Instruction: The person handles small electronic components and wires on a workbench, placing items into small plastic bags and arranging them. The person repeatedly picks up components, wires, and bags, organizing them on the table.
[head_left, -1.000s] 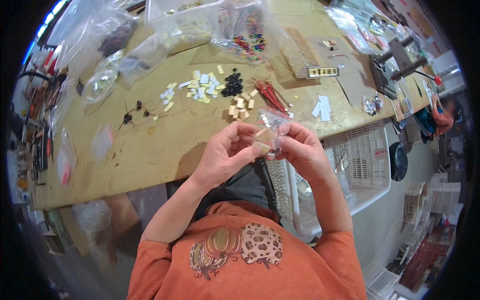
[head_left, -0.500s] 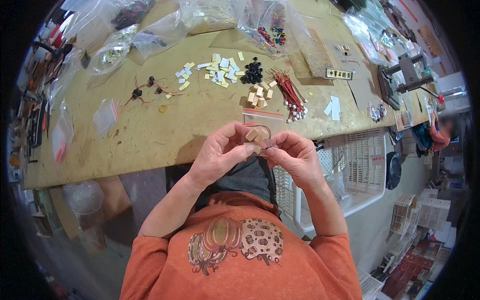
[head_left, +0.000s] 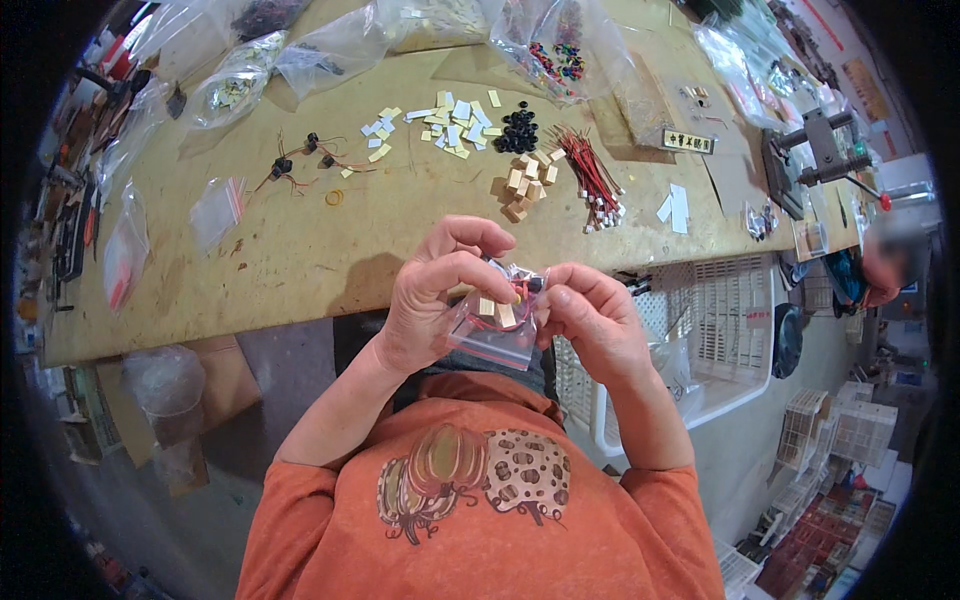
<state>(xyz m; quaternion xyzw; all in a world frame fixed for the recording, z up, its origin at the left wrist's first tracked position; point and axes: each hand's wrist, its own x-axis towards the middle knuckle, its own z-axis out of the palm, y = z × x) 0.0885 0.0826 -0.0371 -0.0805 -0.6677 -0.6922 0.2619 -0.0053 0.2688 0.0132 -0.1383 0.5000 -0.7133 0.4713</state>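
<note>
Head view: at centre frame, the left hand [head_left: 425,300] and right hand [head_left: 603,330] pinch a clear zip bag [head_left: 482,338] from opposite sides, seemingly steadying it; loose wooden blocks [head_left: 516,180] lie above, probably for easy reach.

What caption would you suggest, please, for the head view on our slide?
Left hand and right hand hold a clear resealable bag containing wooden blocks.

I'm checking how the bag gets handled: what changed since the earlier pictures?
The clear bag has turned: its zip edge, earlier pointing away from the person, now points toward them. The left hand and right hand still hold it. The loose tan blocks and red wires stayed put.
</note>
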